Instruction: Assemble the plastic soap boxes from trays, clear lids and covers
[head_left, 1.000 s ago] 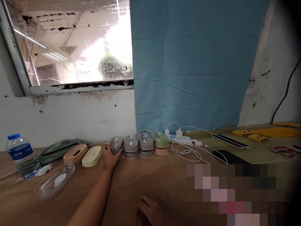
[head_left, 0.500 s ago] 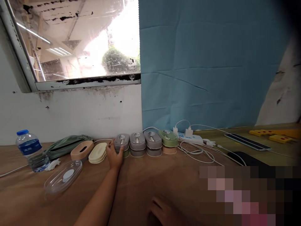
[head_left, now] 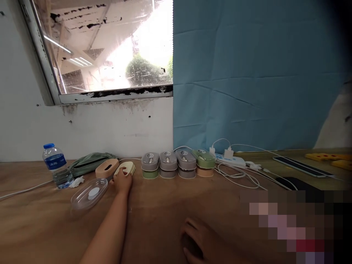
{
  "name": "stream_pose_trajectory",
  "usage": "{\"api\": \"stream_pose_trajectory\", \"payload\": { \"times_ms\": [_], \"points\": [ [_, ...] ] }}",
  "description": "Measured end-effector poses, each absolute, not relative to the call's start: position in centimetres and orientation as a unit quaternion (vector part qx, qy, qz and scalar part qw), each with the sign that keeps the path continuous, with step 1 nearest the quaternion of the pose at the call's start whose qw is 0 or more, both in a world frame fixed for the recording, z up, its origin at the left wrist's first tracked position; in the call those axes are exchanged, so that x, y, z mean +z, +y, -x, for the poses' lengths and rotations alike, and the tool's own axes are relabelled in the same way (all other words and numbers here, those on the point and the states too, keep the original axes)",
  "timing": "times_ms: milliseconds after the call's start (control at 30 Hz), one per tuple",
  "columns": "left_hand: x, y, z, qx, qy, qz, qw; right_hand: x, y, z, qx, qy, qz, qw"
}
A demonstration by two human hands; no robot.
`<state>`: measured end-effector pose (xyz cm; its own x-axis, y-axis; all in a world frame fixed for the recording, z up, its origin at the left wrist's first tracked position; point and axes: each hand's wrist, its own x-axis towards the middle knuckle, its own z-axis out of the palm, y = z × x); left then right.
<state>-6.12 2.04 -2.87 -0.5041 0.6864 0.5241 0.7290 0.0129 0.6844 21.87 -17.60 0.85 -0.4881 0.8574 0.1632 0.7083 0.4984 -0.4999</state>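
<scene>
My left hand (head_left: pixel 121 181) rests over a stack of cream oval pieces (head_left: pixel 131 167), fingers curled onto them; its grip is partly hidden. Left of it is a peach oval piece (head_left: pixel 102 170) with a slot. Nearer me lies a clear plastic lid (head_left: pixel 82 200) with a white oval spot. To the right stand several oval lunch boxes in a row: a grey-topped box with green base (head_left: pixel 150 165), two all-grey boxes (head_left: pixel 168 165), and a green-topped box with peach base (head_left: pixel 205 161). My right hand (head_left: pixel 202 238) is low on the table, thumb and fingers apart, seemingly with nothing in it.
A water bottle (head_left: pixel 57 167), crumpled tissue (head_left: pixel 76 182) and green fabric pouch (head_left: pixel 88 164) are at the left. A power strip (head_left: pixel 233 160) with looping white cables (head_left: pixel 244 179), a phone (head_left: pixel 302 167) and yellow parts (head_left: pixel 320 157) lie right. A wall and window stand behind.
My left hand has left the grey-and-green lunch box and moved left onto the cream pieces. My right hand shows more, its thumb now apart from the fingers. The view has shifted left.
</scene>
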Motion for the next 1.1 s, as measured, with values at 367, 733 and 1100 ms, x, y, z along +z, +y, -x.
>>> {"api": "stream_pose_trajectory", "payload": {
  "times_ms": [367,733,1100],
  "points": [
    [-0.7,-2.2,3.4,-0.601,-0.612,0.514,0.024,0.4,-18.1,-22.0,0.149,-0.846,0.428,0.28],
    [0.3,-15.2,2.5,-0.239,-0.298,0.9,-0.21,0.5,-18.9,-21.9,0.032,-0.882,0.325,0.339],
    [2.8,-8.2,6.9,-0.298,-0.415,0.857,-0.065,0.7,-18.9,-22.0,0.121,-0.907,0.331,0.231]
  ]
}}
